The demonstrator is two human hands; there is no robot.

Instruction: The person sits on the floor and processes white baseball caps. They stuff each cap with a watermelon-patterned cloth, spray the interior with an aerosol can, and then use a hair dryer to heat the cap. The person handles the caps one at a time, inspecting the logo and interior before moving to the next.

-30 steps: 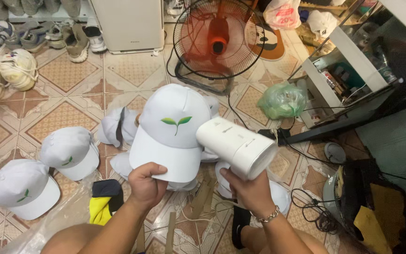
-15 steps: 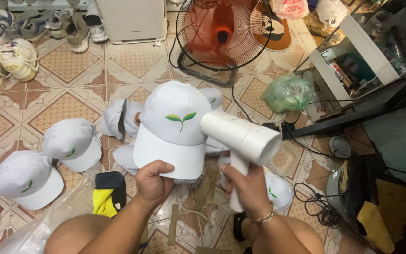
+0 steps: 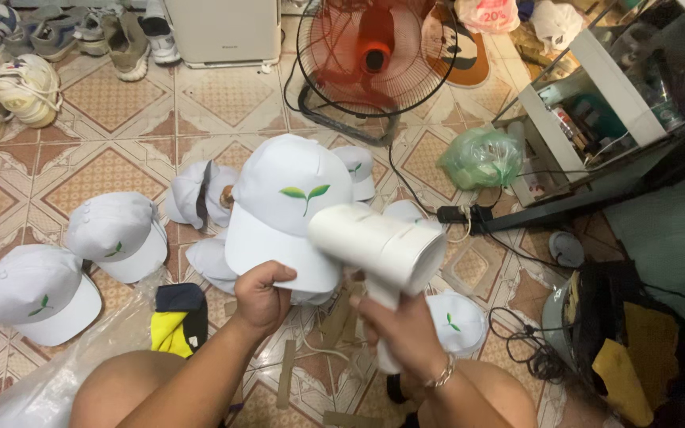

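Even, bright indoor light; soft shadows, slight edge distortion.

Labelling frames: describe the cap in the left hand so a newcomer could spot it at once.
Start at the red fan standing at the top of the tiled floor, then drop straight down to frame centre. There the left hand grips a white cap by its brim, beside the white dryer in the right hand. It is the only cap lifted off the floor, its green leaf logo facing the camera.

View: head cam, single (no 2nd view to share)
Faces: steeply down at tiled floor [image 3: 112, 103]
Range: close, hands at lower centre; fan [image 3: 374, 55] at top edge
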